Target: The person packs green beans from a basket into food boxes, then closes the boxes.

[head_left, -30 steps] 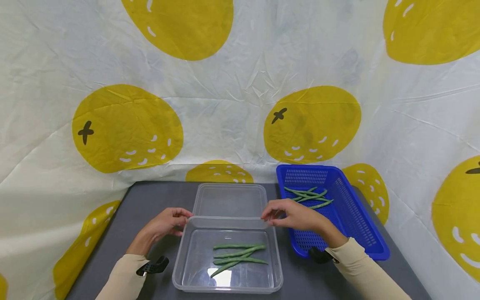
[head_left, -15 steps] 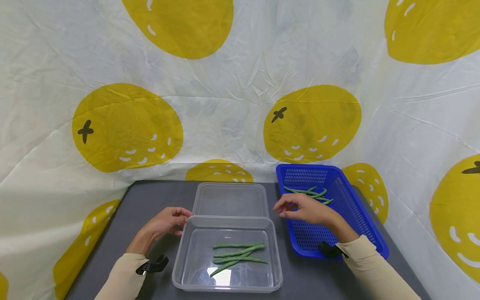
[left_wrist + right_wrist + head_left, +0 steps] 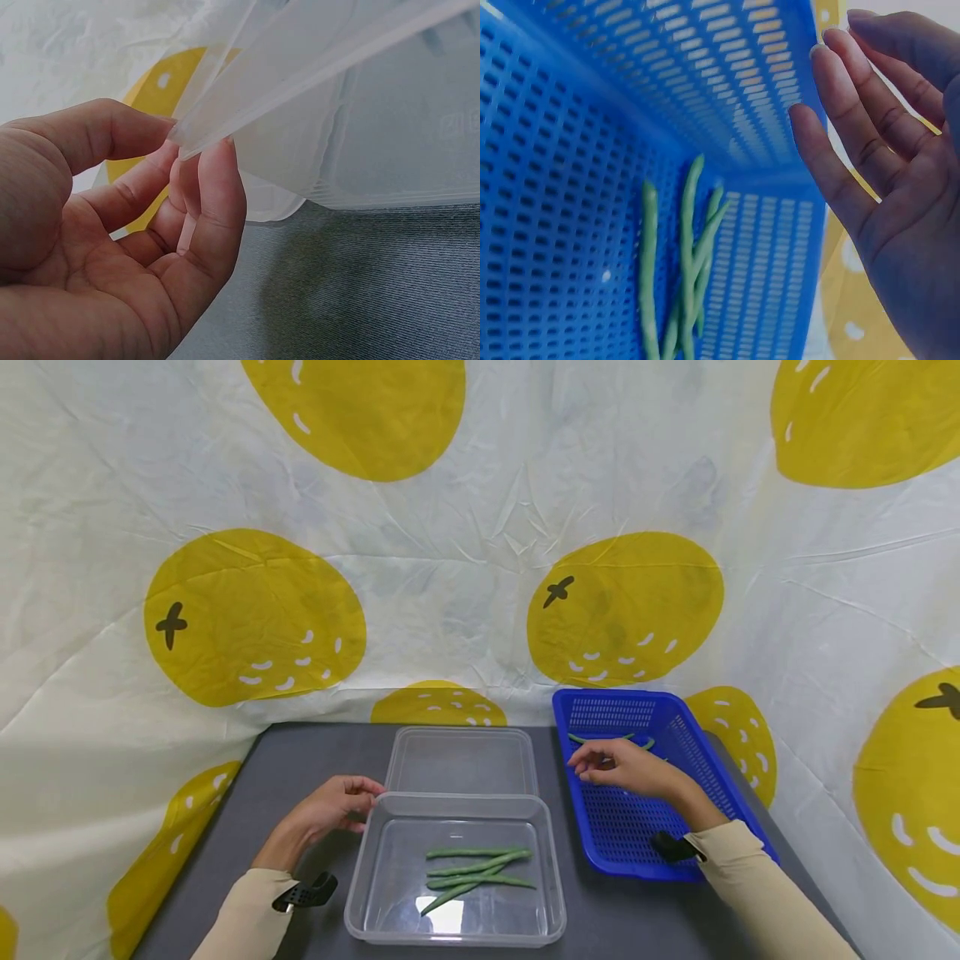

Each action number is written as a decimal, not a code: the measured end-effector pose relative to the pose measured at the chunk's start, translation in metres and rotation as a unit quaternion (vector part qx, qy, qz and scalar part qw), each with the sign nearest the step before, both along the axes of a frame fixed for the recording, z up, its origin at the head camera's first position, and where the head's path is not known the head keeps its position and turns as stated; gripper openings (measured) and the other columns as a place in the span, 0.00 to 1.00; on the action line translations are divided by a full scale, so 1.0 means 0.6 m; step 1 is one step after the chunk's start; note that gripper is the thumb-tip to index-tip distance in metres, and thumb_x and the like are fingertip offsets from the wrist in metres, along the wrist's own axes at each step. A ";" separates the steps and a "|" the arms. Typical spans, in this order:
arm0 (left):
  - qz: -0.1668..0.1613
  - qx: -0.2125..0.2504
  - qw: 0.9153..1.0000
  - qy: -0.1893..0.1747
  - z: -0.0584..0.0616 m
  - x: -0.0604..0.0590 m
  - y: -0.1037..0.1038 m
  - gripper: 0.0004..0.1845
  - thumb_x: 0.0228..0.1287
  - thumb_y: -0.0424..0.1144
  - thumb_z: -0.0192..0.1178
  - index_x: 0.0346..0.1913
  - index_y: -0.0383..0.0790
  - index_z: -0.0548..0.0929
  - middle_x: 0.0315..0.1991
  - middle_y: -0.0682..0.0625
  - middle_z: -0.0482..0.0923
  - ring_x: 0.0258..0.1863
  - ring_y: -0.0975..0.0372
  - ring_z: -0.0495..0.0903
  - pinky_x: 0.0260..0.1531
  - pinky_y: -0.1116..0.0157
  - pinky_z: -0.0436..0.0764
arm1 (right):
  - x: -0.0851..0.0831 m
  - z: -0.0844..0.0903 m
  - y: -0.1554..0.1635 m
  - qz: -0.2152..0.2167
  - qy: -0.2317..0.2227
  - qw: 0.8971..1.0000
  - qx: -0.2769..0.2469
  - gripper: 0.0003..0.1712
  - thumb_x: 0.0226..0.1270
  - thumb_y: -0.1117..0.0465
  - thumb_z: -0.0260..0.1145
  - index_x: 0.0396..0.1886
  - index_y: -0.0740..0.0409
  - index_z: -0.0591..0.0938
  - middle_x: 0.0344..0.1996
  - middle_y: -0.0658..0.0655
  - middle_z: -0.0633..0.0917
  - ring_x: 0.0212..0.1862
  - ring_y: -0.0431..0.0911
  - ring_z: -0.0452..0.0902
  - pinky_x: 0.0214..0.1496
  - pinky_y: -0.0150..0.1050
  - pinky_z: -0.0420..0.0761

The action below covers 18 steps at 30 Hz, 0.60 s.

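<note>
Yellow-print cloth point(image 3: 450, 610) behind grey desk point(image 3: 322, 752). Your right hand point(image 3: 626, 767) has moved from clear container point(image 3: 453, 938) to over blue basket point(image 3: 720, 802), fingers loose, empty; basket beans point(image 3: 688, 255) likely reachable. Your left hand point(image 3: 333, 807) pinches container rim, container beans point(image 3: 480, 880) inside.

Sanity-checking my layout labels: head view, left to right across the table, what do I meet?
Left hand → clear container with green beans in it → blue basket.
</note>
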<state>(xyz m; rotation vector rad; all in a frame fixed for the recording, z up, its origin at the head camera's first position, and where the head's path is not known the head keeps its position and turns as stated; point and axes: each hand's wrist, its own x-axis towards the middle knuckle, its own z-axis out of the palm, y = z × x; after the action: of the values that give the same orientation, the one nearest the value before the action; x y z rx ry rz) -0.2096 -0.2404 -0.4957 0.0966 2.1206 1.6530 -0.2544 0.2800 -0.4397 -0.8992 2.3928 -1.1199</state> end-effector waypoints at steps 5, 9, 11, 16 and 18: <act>0.001 0.000 1.000 -0.002 0.000 -0.001 0.000 0.18 0.72 0.32 0.56 0.59 0.23 0.77 0.49 0.33 0.80 0.39 0.58 0.79 0.35 0.60 0.85 | -0.013 -0.009 0.018 -0.012 -0.007 1.000 -0.008 0.14 0.75 0.66 0.62 0.57 0.60 0.82 0.48 0.64 0.85 0.51 0.63 0.81 0.51 0.43 0.85; 0.004 -0.001 1.000 -0.004 0.001 -0.001 0.001 0.18 0.72 0.32 0.57 0.59 0.24 0.77 0.49 0.33 0.81 0.38 0.58 0.80 0.35 0.60 0.85 | -0.023 -0.013 0.031 -0.020 0.006 1.000 0.001 0.13 0.74 0.66 0.63 0.56 0.58 0.82 0.47 0.58 0.86 0.49 0.59 0.82 0.50 0.49 0.84; 0.004 -0.002 1.000 -0.004 0.001 0.000 0.002 0.18 0.72 0.32 0.56 0.59 0.24 0.77 0.49 0.33 0.81 0.38 0.57 0.80 0.35 0.59 0.85 | -0.027 -0.014 0.037 -0.025 0.009 1.000 0.006 0.13 0.74 0.66 0.63 0.55 0.59 0.82 0.46 0.58 0.86 0.49 0.58 0.83 0.50 0.49 0.84; 0.000 -0.002 1.000 -0.003 0.002 0.001 0.002 0.18 0.73 0.33 0.56 0.59 0.24 0.77 0.49 0.34 0.81 0.39 0.56 0.80 0.36 0.59 0.85 | -0.036 -0.021 0.053 -0.029 0.008 1.000 0.010 0.14 0.74 0.67 0.63 0.56 0.65 0.82 0.47 0.60 0.86 0.51 0.62 0.82 0.50 0.41 0.85; -0.001 -0.002 1.000 -0.004 0.002 0.001 0.001 0.18 0.73 0.33 0.56 0.59 0.24 0.77 0.49 0.34 0.81 0.39 0.56 0.81 0.36 0.59 0.85 | -0.040 -0.026 0.058 -0.031 0.007 0.999 0.010 0.14 0.74 0.68 0.62 0.56 0.68 0.81 0.48 0.60 0.86 0.53 0.63 0.81 0.50 0.38 0.84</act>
<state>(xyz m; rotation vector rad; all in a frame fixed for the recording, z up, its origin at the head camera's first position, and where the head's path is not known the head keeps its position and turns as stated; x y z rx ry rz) -0.2090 -0.2396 -0.4944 0.0910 2.1171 1.6452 -0.2782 0.3151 -0.4556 -0.8348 2.4546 -1.1129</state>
